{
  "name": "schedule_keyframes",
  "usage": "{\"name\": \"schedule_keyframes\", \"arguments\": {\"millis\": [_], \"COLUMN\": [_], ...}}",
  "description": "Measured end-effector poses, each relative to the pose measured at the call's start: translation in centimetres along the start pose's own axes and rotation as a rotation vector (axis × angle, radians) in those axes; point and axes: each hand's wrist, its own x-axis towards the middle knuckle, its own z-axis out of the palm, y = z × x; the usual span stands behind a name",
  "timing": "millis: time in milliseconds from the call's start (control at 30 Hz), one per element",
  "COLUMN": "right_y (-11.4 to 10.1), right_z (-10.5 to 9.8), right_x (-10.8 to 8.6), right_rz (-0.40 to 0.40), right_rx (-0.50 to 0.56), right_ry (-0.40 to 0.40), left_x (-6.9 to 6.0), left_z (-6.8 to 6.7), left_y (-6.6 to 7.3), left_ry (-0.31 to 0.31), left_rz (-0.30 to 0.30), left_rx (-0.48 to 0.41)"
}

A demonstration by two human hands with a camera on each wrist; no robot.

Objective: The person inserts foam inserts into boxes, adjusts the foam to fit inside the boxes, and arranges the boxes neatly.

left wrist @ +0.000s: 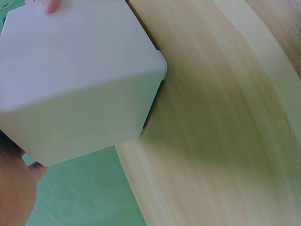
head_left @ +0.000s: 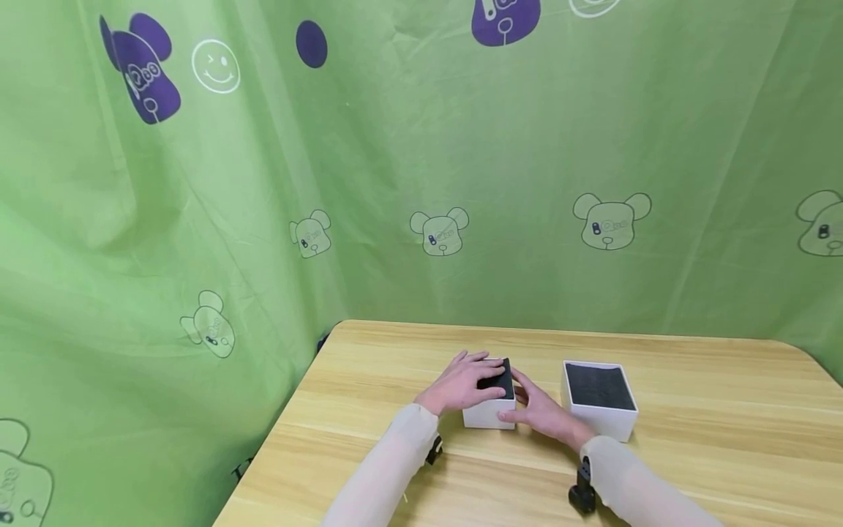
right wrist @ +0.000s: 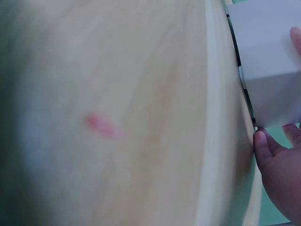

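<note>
A white box (head_left: 486, 417) with a black sheet-like top (head_left: 506, 382) stands on the wooden table. Across that black top lies my left hand (head_left: 462, 382), fingers spread and fairly straight. My right hand (head_left: 548, 416) grips the box's right side, its thumb on the front face and the fingers toward the far side. In the left wrist view the box (left wrist: 80, 52) shows two white faces. In the right wrist view the right hand (right wrist: 284, 181) meets the box (right wrist: 270, 66), and a dark gap runs along the base. The left fingers hide part of the black top.
A second white box (head_left: 602, 423) with a black top surface stands right of the first, close behind the right wrist. The light wooden table (head_left: 724, 439) reaches back to a green curtain (head_left: 514, 183) printed with bear heads.
</note>
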Motion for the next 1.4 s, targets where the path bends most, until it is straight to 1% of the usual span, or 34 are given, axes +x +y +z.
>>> {"name": "schedule_keyframes", "arguments": {"millis": [100, 267, 533, 667, 800, 933, 1133, 1233, 1400], "right_y": [-0.09, -0.15, -0.3, -0.28, -0.16, -0.08, -0.12, -0.17, -0.16], "right_z": [-0.01, -0.08, -0.06, -0.03, -0.01, -0.05, -0.1, -0.11, -0.06], "right_x": [-0.04, -0.08, -0.28, -0.27, -0.17, -0.11, -0.1, -0.11, -0.21], "right_rz": [-0.007, -0.01, -0.025, -0.022, -0.012, -0.005, -0.019, -0.012, -0.011], "right_rx": [-0.01, -0.009, 0.016, 0.02, 0.008, -0.011, -0.012, -0.013, -0.015], "right_ry": [-0.007, -0.016, -0.01, -0.012, -0.012, -0.009, -0.011, -0.011, -0.014], "left_x": [0.07, 0.09, 0.07, 0.07, 0.16, 0.26, 0.23, 0.24, 0.36], "left_z": [-0.17, -0.39, -0.42, -0.29, -0.06, 0.0, -0.09, -0.1, -0.02], "left_y": [0.08, 0.24, 0.38, 0.28, 0.06, 0.01, 0.1, 0.09, 0.04], "left_ry": [0.0, -0.003, -0.019, -0.006, 0.017, 0.025, 0.007, -0.003, 0.01], "left_rz": [-0.001, 0.0, -0.003, 0.006, 0.037, 0.06, 0.051, 0.045, 0.034], "left_rx": [0.001, 0.029, 0.069, 0.05, 0.02, 0.015, 0.028, 0.032, -0.008]}}
